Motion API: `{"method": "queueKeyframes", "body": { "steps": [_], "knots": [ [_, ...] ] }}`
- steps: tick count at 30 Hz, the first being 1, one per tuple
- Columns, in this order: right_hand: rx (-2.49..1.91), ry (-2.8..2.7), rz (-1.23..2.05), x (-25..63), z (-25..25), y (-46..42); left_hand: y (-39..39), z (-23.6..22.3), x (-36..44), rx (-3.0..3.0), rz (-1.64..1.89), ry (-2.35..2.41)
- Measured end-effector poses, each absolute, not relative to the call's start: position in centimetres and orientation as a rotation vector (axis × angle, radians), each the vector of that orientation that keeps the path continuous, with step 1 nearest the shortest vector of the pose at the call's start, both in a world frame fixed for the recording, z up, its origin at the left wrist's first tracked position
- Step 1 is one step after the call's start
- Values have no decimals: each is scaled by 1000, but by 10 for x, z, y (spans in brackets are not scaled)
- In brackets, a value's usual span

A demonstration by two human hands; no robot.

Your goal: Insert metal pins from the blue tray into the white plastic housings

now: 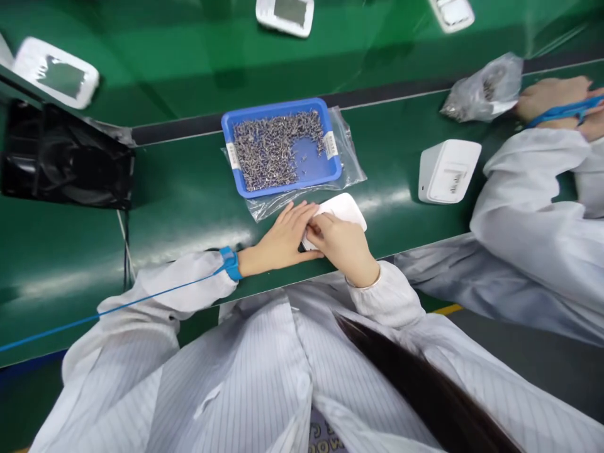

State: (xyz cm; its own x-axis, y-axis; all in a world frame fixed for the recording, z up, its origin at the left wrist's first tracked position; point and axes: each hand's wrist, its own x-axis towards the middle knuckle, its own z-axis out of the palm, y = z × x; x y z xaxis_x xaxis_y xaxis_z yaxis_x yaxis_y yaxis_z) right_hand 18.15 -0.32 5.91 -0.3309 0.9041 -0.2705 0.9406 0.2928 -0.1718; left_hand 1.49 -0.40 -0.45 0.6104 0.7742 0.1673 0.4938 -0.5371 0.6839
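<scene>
A white plastic casing lies on the green bench in front of me, partly covered by my hands. My left hand spans its left end, with the fingers stretched along the far side and the thumb along the near side, holding it. Over the casing, my right hand is closed in a pinch; whatever its fingertips hold is hidden. Just beyond the hands stands a blue tray with many small metal screws, resting on a clear plastic bag. A blue wrist strap circles my left wrist.
A black fan stands at left. White devices lie on the raised green surface behind. Rightward are a white boxy device, a plastic bag with metal parts and a co-worker's hand. A blue cord trails left from my wrist.
</scene>
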Motion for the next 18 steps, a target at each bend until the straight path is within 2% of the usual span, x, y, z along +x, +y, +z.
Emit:
{"method": "queueKeyframes", "body": {
  "steps": [18],
  "knots": [
    [1768,2450,-366,184,59,-12,-2,-1,13,2163,595,997]
  ]
}}
